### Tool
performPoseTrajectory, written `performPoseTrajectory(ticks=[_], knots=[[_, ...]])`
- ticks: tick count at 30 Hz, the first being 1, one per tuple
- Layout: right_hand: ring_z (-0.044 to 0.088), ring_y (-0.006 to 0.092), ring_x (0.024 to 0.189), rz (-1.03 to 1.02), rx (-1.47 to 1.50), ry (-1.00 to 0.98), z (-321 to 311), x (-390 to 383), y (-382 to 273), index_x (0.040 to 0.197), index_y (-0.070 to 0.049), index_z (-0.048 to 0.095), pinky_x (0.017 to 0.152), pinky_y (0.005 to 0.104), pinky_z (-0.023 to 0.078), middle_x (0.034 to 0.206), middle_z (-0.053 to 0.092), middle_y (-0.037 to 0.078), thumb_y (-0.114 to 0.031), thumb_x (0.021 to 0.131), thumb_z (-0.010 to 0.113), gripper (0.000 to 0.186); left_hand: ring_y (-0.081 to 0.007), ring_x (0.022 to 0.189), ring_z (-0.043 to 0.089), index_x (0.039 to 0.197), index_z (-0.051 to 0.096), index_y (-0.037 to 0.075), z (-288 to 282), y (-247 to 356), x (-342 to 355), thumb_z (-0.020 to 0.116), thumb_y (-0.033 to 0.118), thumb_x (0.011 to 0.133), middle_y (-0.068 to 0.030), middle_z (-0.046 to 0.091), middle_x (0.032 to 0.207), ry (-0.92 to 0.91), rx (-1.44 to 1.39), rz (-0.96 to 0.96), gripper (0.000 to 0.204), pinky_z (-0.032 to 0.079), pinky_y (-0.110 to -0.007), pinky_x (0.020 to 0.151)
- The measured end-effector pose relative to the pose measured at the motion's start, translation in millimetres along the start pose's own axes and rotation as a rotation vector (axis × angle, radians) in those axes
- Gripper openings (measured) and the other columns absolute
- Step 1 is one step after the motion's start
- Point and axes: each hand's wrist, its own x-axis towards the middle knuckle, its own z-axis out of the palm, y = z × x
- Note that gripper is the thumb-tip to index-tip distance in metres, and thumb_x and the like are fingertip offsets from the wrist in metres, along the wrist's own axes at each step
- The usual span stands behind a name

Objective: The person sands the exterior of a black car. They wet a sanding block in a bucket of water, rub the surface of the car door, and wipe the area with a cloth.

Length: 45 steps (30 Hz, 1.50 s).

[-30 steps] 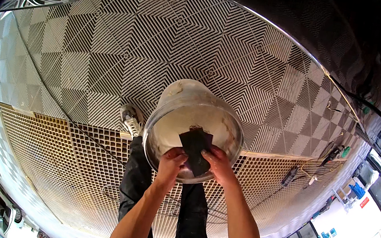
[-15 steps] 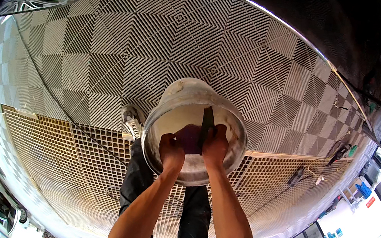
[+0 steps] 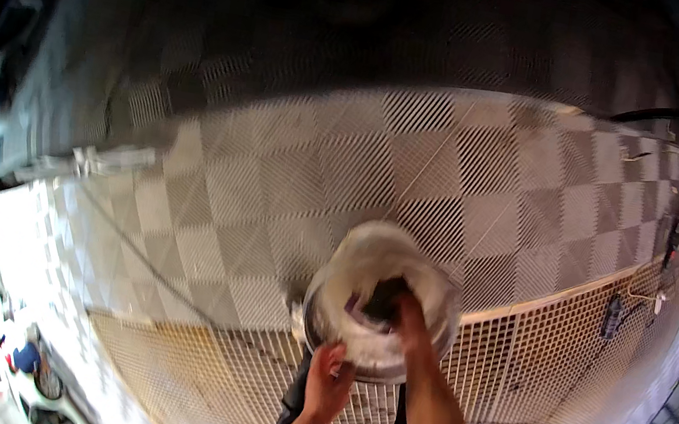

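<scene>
A pale, dirty bucket (image 3: 347, 275) with a round opening stands in front of my legs. My right hand (image 3: 412, 317) reaches into it, fingers closed on a dark, flat, soft-looking piece (image 3: 386, 298). Purple material (image 3: 353, 306) shows along that piece's left side; its kind is blurred. At the bucket's near left rim is my left hand (image 3: 330, 375), its fingers curled. Whether it grips the rim or something small cannot be made out.
A dark car body (image 3: 299, 19) spans the far side above the checkered ribbed floor tiles (image 3: 286, 212). Yellowish floor grating (image 3: 182, 365) lies around my legs. A thin hose (image 3: 152, 271) crosses at left; a black tool (image 3: 611, 317) lies on the grating at right.
My view has swung and blurred. My left hand has come off the purple material and back to the near rim. My right hand still holds the dark piece inside the bucket.
</scene>
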Motion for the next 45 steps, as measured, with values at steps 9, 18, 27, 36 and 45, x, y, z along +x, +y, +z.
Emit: performPoseTrajectory(ticks=[9, 18, 27, 36, 45], knots=[[0.068, 0.017, 0.068, -0.393, 0.468, -0.326, 38, -278, -118, 0.106, -0.014, 0.066, 0.058, 0.0338, 0.053, 0.092, 0.071, -0.001, -0.017, 0.096, 0.073, 0.013, -0.0334, 0.127, 0.054, 0.137, 0.052, 0.007, -68, 371, -101, 0.067, 0.008, 0.09, -0.0142, 0.052, 0.138, -0.139, 0.705, 0.931, 0.048, 0.043, -0.045, 0.11], [0.052, 0.0062, 0.081, -0.953, 0.527, -0.076, 187, -408, -304, 0.122, -0.01, 0.064, 0.068, 0.024, 0.043, 0.097, 0.06, -0.004, -0.012, 0.105, 0.058, 0.018, -0.0386, 0.136, 0.052, 0.136, 0.058, 0.001, 54, 819, -161, 0.062, 0.002, 0.094, -0.0199, 0.056, 0.143, 0.368, 1.276, 2.06, 0.042, 0.037, -0.048, 0.117], [0.033, 0.0408, 0.154, -1.962, -0.482, 0.471, 350, -495, -391, 0.161, -0.012, 0.041, 0.126, 0.0589, 0.025, 0.168, 0.035, 0.017, -0.028, 0.089, 0.067, 0.079, -0.0395, 0.151, 0.036, 0.151, 0.048, 0.005, 74, 898, -135, 0.066, 0.021, 0.093, -0.0196, 0.044, 0.156, 0.553, 1.592, 2.365, 0.063, 0.023, -0.06, 0.125], [0.028, 0.0484, 0.155, -1.841, -0.47, 0.518, 402, -490, -357, 0.162, -0.004, 0.036, 0.126, 0.0629, 0.017, 0.168, 0.031, 0.025, -0.029, 0.093, 0.062, 0.078, -0.0379, 0.153, 0.033, 0.152, 0.046, 0.006, 64, 904, -134, 0.072, 0.025, 0.092, -0.0172, 0.042, 0.158, 0.494, 1.595, 2.291, 0.068, 0.022, -0.058, 0.127], [0.019, 0.045, 0.159, -1.799, -0.395, 0.604, 425, -492, -352, 0.166, -0.003, 0.026, 0.128, 0.0608, 0.013, 0.172, 0.024, 0.023, -0.036, 0.1, 0.054, 0.079, -0.0366, 0.152, 0.033, 0.151, 0.048, 0.006, 57, 912, -131, 0.075, 0.03, 0.091, -0.0155, 0.041, 0.159, 0.448, 1.571, 2.27, 0.07, 0.024, -0.057, 0.127]])
